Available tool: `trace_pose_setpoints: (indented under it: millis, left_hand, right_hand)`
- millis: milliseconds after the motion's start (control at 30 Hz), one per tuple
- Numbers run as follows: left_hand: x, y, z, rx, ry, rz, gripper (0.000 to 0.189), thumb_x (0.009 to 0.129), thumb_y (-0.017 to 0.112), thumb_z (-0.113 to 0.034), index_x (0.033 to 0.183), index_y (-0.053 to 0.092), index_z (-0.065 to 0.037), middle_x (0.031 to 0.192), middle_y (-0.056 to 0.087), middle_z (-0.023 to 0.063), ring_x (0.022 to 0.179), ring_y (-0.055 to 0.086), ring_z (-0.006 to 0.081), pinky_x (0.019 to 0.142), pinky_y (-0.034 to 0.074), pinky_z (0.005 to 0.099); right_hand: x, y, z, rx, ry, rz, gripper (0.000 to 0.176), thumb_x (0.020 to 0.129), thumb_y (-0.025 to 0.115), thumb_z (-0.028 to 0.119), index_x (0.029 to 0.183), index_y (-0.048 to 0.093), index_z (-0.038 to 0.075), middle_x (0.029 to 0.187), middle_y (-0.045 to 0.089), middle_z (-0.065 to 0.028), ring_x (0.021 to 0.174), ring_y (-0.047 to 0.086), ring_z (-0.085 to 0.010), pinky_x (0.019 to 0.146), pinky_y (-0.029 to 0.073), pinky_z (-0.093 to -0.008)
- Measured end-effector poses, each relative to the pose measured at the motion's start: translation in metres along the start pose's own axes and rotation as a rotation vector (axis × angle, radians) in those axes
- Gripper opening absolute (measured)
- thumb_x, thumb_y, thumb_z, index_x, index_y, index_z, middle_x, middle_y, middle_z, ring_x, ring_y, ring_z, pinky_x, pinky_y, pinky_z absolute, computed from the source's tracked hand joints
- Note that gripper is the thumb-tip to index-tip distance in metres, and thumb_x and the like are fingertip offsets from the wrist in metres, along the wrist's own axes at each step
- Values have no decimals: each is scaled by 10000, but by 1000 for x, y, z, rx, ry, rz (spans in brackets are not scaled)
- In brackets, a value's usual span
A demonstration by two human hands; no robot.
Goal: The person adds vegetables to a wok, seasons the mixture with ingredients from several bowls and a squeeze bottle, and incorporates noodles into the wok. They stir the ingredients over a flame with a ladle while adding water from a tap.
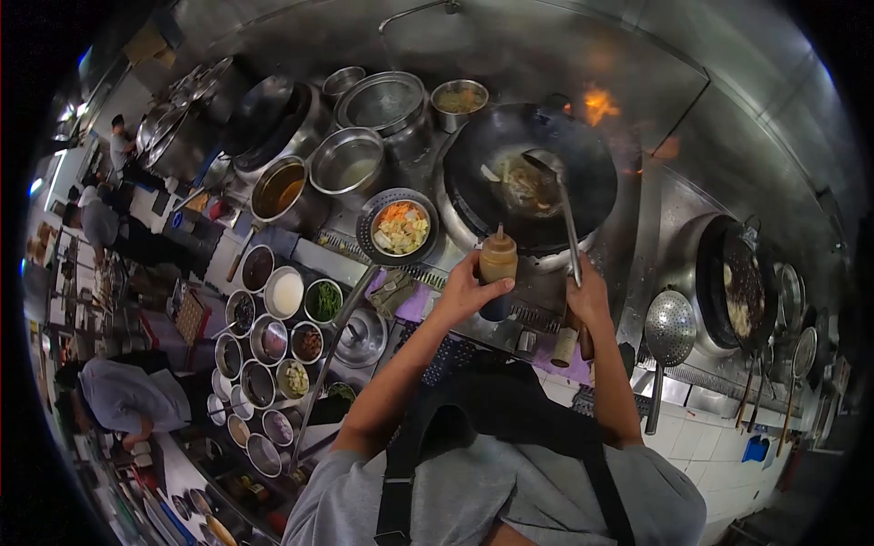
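My left hand [472, 289] is wrapped round a squeeze bottle [498, 258] of tan sauce, its nozzle pointing up, at the near edge of a large black wok [596, 173]. In my right hand [588, 293] is the handle of a long metal ladle [570, 218], whose bowl rests inside the wok beside some pale food [526, 187] in brownish liquid. Just below my right hand stands a wooden-handled tool [564, 346]. Left of the wok, a perforated strainer [366, 227] holds chopped cabbage and carrot [401, 227].
Flames [599, 105] rise behind the wok. Several pots, including one of brown liquid [279, 188], stand left. Ingredient bowls [288, 292] fill the lower left. A perforated skimmer [670, 328] and second wok [710, 273] are right. Co-workers [137, 393] stand far left.
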State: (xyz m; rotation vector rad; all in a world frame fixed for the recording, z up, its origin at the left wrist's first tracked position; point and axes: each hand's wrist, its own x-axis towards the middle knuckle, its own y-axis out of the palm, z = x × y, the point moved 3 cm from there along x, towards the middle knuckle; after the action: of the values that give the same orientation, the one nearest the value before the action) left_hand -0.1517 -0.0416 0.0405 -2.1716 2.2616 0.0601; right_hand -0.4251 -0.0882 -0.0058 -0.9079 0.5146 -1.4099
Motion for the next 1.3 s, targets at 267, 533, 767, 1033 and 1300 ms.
trace_pose_setpoints:
  millis: [267, 533, 767, 1033, 1300]
  left_hand:
    - [-156, -128, 22, 190, 9, -364, 685, 687, 892, -250, 1246, 581, -4, 1149, 678, 120, 1070, 642, 192, 964, 481, 338]
    - [-367, -250, 81, 355, -240, -1049, 671, 627, 872, -242, 1191, 612, 12, 1078, 704, 178, 1008, 692, 269, 896, 521, 365]
    - [-444, -302, 82, 503, -223, -1373, 603, 625, 854, -198, 1155, 630, -17, 1054, 688, 183, 1003, 644, 330, 887, 502, 409]
    - [-463, -328, 114, 633, -178, -1463, 604, 643, 865, -215, 1175, 636, -43, 1069, 660, 137, 1006, 574, 327, 904, 451, 430]
    - [-469, -328, 133, 645, -274, -1438, 628, 626, 873, -227, 1184, 630, -70, 1109, 649, 103, 1057, 543, 312, 937, 412, 438]
  right_hand:
    - [-12, -26, -37, -4, 28, -68, 538, 910, 583, 101, 1418, 446, -16, 971, 721, -168, 767, 697, -352, 686, 545, -421]
    - [-68, 45, 186, 1179, 438, 923, 510, 953, 525, 138, 1441, 386, 85, 556, 321, 28, 326, 309, -75, 317, 275, -257]
    - [-136, 159, 388, 846, 249, 1541, 483, 929, 542, 60, 1398, 424, 59, 573, 385, 20, 365, 358, -76, 355, 336, -260]
    - [-192, 224, 481, 339, -316, 1452, 554, 887, 565, 49, 1426, 442, 15, 627, 482, 4, 455, 468, -97, 425, 402, -269]
    - [-202, 229, 496, 162, -625, 1226, 647, 824, 643, 133, 1416, 442, -31, 774, 609, -155, 674, 611, -224, 663, 497, -340]
